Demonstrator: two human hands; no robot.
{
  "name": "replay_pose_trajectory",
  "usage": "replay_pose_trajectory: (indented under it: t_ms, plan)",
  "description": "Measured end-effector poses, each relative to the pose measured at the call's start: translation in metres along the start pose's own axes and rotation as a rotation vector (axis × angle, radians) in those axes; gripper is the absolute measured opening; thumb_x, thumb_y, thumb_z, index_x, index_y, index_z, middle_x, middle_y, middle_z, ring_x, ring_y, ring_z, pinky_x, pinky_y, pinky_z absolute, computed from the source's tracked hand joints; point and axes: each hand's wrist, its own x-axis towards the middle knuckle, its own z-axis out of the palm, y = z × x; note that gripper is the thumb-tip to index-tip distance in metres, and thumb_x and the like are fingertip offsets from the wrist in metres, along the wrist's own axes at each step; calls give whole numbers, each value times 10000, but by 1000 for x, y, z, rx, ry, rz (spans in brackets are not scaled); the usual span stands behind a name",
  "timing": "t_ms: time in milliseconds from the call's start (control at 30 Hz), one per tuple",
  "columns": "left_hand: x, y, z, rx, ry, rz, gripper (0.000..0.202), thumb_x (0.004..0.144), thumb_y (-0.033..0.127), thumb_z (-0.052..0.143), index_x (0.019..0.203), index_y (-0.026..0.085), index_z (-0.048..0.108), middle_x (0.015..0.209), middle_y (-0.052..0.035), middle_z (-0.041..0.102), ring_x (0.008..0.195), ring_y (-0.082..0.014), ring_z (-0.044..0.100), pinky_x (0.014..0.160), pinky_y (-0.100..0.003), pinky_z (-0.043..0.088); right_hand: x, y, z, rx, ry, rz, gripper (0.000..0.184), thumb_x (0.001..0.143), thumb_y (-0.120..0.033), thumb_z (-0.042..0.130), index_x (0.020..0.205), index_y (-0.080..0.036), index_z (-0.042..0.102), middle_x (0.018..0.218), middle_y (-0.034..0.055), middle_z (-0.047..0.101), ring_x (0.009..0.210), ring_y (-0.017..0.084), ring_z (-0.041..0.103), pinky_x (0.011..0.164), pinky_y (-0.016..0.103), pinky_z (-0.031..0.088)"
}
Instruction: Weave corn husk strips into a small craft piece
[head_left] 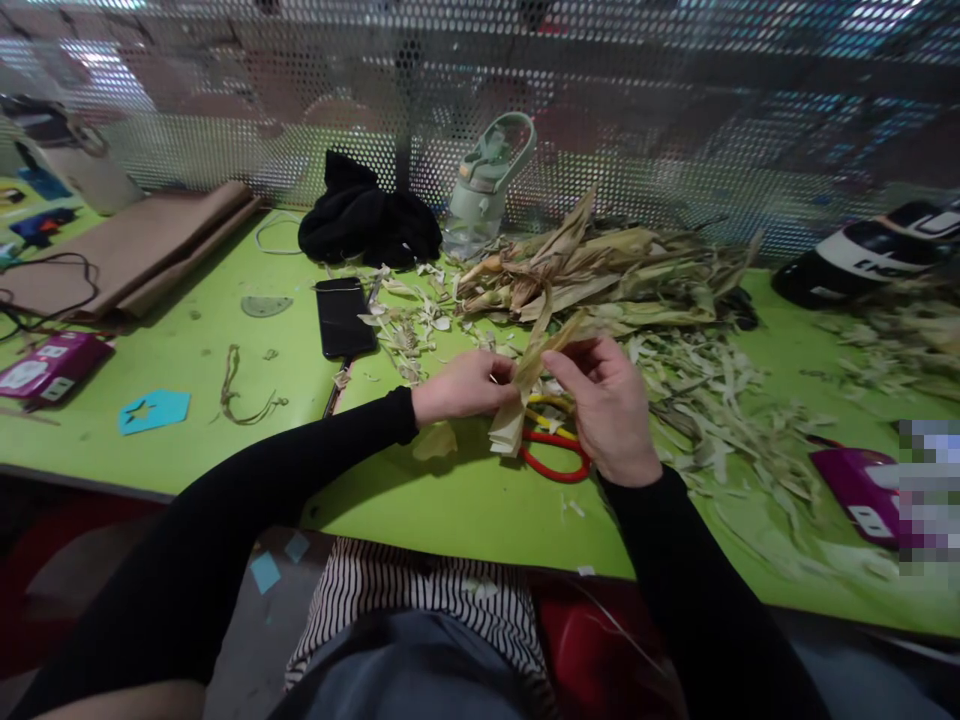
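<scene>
Between my two hands stands a strip of dried corn husk point(530, 372), folded, with its cut lower end pointing toward me. My left hand point(469, 385) pinches it from the left, thumb and fingers pressed together. From the right, my right hand point(611, 410) grips its upper part between thumb and forefinger. Beneath the hands, scissors with red and yellow handles point(556, 470) lie on the green table point(450, 510), partly covered by the right hand. A loose husk piece point(436, 440) rests below my left wrist. Behind the hands spreads a large pile of dried corn husks point(622, 265).
Husk shreds point(712, 400) litter the right side. A phone point(343, 318), a black cloth point(367, 215) and a green water bottle point(484, 190) stand or lie behind. Brown paper point(142, 250), a blue paper cutout point(154, 411) and purple power strips point(56, 368) are toward the sides.
</scene>
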Motion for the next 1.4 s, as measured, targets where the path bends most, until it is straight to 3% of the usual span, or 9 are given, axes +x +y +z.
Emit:
replay_pose_trajectory:
  t_ms: [200, 433, 567, 733, 867, 1133, 1300, 1400]
  plan:
    - [0, 1, 0, 121, -22, 27, 112, 824, 163, 561, 848, 116, 659, 843, -37, 684, 691, -110, 577, 625, -228, 435, 0, 1, -5, -54, -93, -75, 154, 814, -353, 735, 850, -239, 638, 795, -23, 641, 706, 148, 584, 657, 295, 505]
    - [-1, 1, 1, 111, -7, 14, 102, 825, 177, 554, 835, 118, 636, 781, -17, 637, 617, -88, 505, 578, -221, 389, -1, 0, -5, -74, -162, -67, 250, 763, -424, 772, 899, -262, 640, 827, -16, 605, 696, 152, 547, 664, 320, 501]
    - [-2, 0, 1, 84, -37, 54, 139, 830, 187, 525, 876, 120, 639, 796, -16, 631, 625, -89, 498, 595, -226, 393, -2, -3, -4, -123, -201, -124, 224, 825, -425, 717, 975, -266, 669, 963, 15, 598, 758, 152, 582, 718, 335, 537]
    - [-3, -2, 6, 131, -75, 47, 76, 820, 199, 541, 772, 147, 570, 713, 10, 579, 596, -89, 476, 569, -228, 363, -5, -5, -3, -132, -209, -143, 252, 867, -396, 685, 1088, -278, 704, 1132, 38, 655, 910, 180, 646, 814, 338, 565]
    - [-3, -2, 10, 201, -82, 85, 113, 811, 212, 556, 716, 168, 515, 674, 26, 532, 586, -93, 449, 564, -244, 334, -5, -4, -3, -92, -173, -82, 255, 867, -425, 692, 1071, -278, 735, 1096, 25, 742, 927, 194, 689, 859, 361, 573]
    - [-5, 2, 6, 115, -263, 31, 133, 833, 281, 558, 770, 165, 545, 679, 32, 518, 575, -95, 460, 555, -244, 366, -2, -1, -4, -87, -175, -27, 308, 852, -516, 693, 1046, -294, 780, 1101, 15, 771, 1058, 230, 700, 975, 422, 553]
    - [-5, 5, 6, 169, -277, 32, 123, 820, 238, 565, 734, 165, 515, 677, 31, 504, 567, -88, 438, 550, -246, 342, -1, 5, 0, 70, -122, 59, 237, 780, -446, 780, 964, -297, 784, 1024, -3, 776, 972, 198, 719, 920, 391, 586]
    - [-5, 4, 8, 161, -281, 33, 98, 830, 220, 568, 762, 154, 544, 698, 23, 529, 590, -90, 453, 569, -241, 353, 0, 5, 2, 137, -76, 64, 374, 743, -376, 817, 1102, -318, 727, 881, -48, 750, 842, 147, 722, 822, 312, 605]
